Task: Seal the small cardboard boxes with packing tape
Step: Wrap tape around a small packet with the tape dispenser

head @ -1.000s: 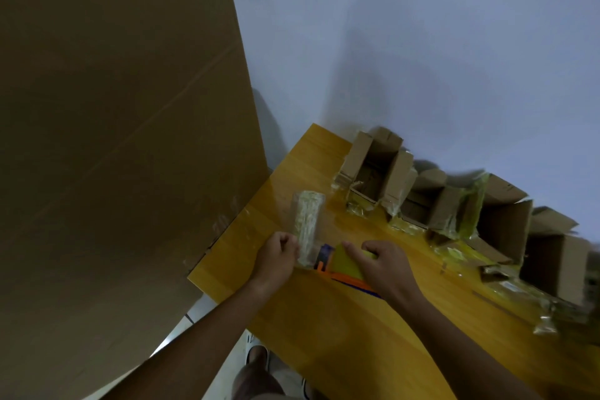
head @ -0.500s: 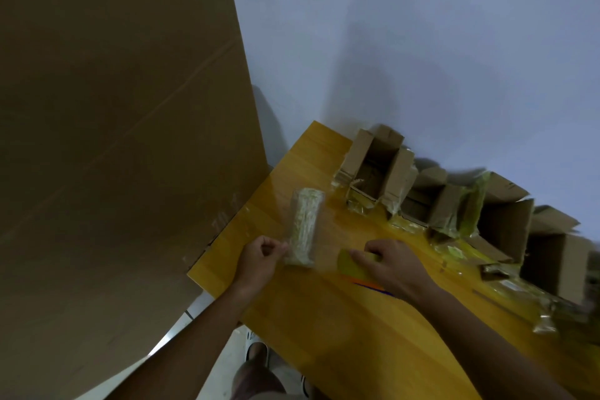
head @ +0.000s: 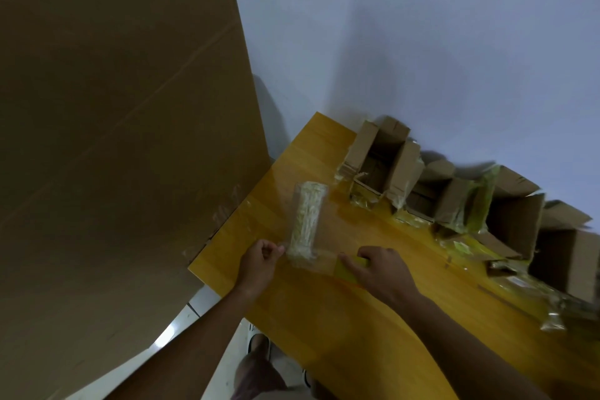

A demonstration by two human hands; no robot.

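My left hand (head: 258, 265) pinches the free end of a clear strip of packing tape (head: 313, 262) near the table's left corner. The strip runs right to a yellow tape dispenser (head: 345, 269), which my right hand (head: 383, 273) covers and grips. The tape crosses the near end of a long clear-wrapped packet (head: 306, 214) with pale contents, lying on the wooden table (head: 341, 318). Several small cardboard boxes stand open along the wall: one (head: 373, 156) at the far left, another (head: 454, 201) beside it, and a third (head: 516, 221) further right.
A large brown cardboard sheet (head: 113, 140) leans upright at the left, touching the table's edge. Crumpled clear and yellowish tape scraps (head: 461, 247) lie in front of the boxes. The white wall (head: 422, 42) is behind. My feet and floor tiles show below the table edge.
My right hand has slid the dispenser to the right, away from my left hand, and a longer strip of tape is stretched between them. The dispenser's blue and orange parts are now hidden.
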